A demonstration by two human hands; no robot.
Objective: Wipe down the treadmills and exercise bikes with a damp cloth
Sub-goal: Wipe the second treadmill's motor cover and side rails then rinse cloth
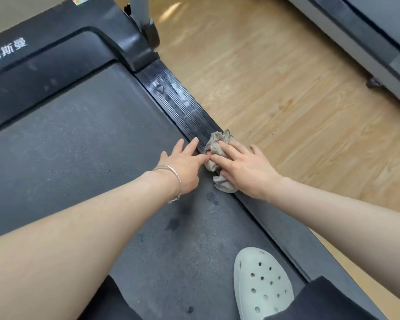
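On the right side rail [178, 98] of the treadmill [56, 72], about halfway along, lies the crumpled grey cloth [214, 140]. The right hand [245, 167] presses it down with fingers laid straight over it, so the grip is flat rather than clamped. The left hand [183, 165] rests beside it on the edge of the running belt [79, 146], fingers spread and holding nothing, its forefinger just touching the cloth.

Pale smudges show on the rail ahead of the cloth, so that stretch looks unwiped. A few dark damp spots [172, 224] mark the belt. Judging by this, the job is at an early stage: this rail is part done, the neighbouring treadmill [367, 31] across the wood floor [275, 77] is left, and no exercise bikes are in view.
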